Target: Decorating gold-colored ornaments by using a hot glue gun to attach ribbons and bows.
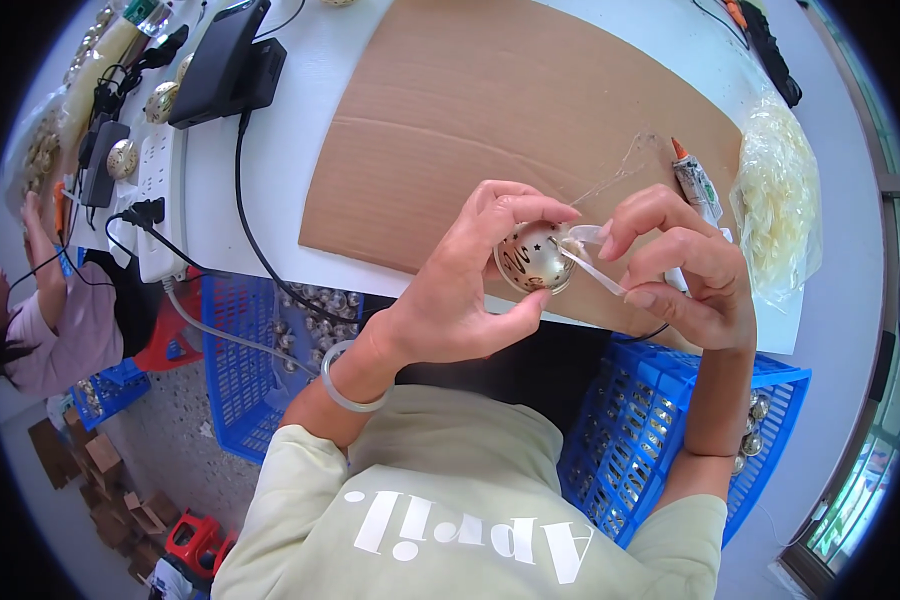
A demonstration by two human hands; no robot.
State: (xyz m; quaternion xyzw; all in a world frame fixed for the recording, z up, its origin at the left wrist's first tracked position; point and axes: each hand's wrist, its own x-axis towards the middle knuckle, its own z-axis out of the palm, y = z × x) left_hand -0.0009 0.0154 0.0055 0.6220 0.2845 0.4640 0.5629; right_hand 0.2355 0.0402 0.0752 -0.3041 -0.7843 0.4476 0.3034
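My left hand is closed round a champagne-coloured bauble with dark markings and a small star, fingers above it and thumb below. The bauble's neck points right, toward my right hand. A whitish ribbon is pinched in the fingers of that hand, and its far end meets the bauble's neck. How the ribbon is fastened there is too small to tell. Both hands are above the near edge of a brown cardboard sheet. A thin clear strand stretches over the cardboard beyond the hands.
Right of the hands lie a glue tube with an orange tip and a clear bag of cream ribbons. Blue crates of baubles stand below the table. At left are a power strip, black devices, cables and another person.
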